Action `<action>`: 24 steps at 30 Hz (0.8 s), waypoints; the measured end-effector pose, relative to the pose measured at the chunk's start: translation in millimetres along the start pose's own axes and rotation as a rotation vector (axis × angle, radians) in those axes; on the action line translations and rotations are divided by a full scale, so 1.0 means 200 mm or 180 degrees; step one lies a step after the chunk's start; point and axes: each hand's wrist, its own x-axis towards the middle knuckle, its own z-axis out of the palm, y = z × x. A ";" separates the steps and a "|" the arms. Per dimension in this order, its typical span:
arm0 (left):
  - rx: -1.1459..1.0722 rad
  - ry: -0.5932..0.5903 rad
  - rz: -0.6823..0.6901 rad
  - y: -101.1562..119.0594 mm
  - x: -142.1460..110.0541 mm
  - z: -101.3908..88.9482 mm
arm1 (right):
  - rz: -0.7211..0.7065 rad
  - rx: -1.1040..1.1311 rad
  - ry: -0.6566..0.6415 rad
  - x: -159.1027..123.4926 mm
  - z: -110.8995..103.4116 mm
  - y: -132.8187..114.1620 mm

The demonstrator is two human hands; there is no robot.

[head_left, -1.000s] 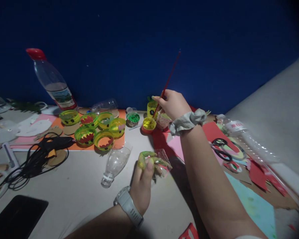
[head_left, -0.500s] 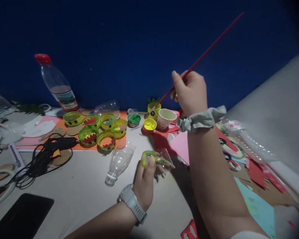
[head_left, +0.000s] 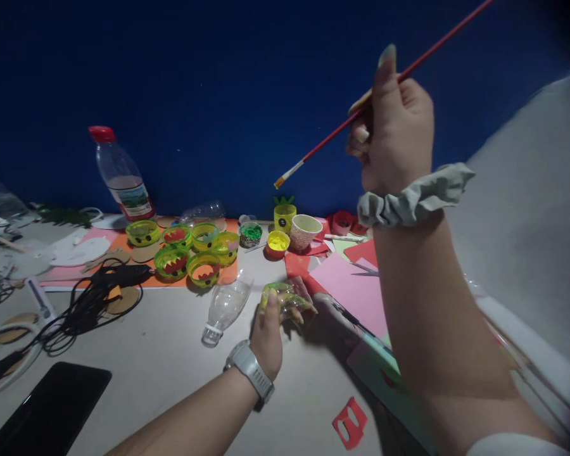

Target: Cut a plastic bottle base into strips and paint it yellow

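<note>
My right hand (head_left: 401,130) is closed around a red-handled paintbrush (head_left: 327,138), raised over the table with its yellow-coated bristles pointing down and left. Low over the table, my left hand (head_left: 268,316) grips a clear plastic bottle piece (head_left: 304,291), partly hidden by fingers smeared green and yellow. Beyond it stand a small cup of yellow paint (head_left: 278,242), a speckled paper cup (head_left: 306,232) and a cup of green paint (head_left: 251,234). A cut bottle top (head_left: 228,304) lies left of my left hand. Several painted yellow-green plastic cups (head_left: 204,269) sit on orange paper.
A red-capped bottle (head_left: 128,183) leans near the blue wall (head_left: 247,95). At left are a coiled black cable (head_left: 83,307) and a black phone (head_left: 47,408). Pink paper (head_left: 346,285) and scissors (head_left: 365,271) lie at right, a red paper scrap (head_left: 350,423) near the front.
My right hand has lifted the paintbrush out of the yellow paint cup and moved it up and right. My left hand keeps its hold on the plastic piece. The view has shifted slightly.
</note>
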 end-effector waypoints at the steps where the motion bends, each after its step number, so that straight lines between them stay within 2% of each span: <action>1: 0.0009 -0.0018 0.0038 0.00 0.00 0.00 | 0.0065 0.0120 0.0042 -0.03 -0.01 -0.01; 4: 0.0049 -0.0006 0.0113 0.00 0.00 -0.01 | 0.0198 0.0247 0.0236 -0.18 -0.08 -0.01; 8: 0.0108 -0.0037 0.0078 0.02 -0.01 -0.01 | 0.0787 0.0277 0.0359 -0.49 -0.22 0.00; 13: 0.0153 -0.0071 0.0110 0.03 -0.02 0.01 | 0.0657 0.0274 0.0817 -0.79 -0.37 -0.03; 16: 0.0090 -0.0031 0.0093 0.03 -0.01 0.01 | 0.0484 0.0242 0.1096 -0.89 -0.43 -0.01; 20: -0.0182 0.0001 -0.0100 0.02 0.00 0.02 | 0.0901 0.0109 0.1391 -0.96 -0.47 0.10; 22: -0.0348 -0.0119 -0.0280 0.01 0.01 0.01 | 0.1028 -0.0052 0.1453 -0.99 -0.47 0.14; 24: -0.0432 -0.0322 -0.0404 -0.01 0.01 0.01 | 0.0972 -0.0309 0.1433 -1.01 -0.47 0.15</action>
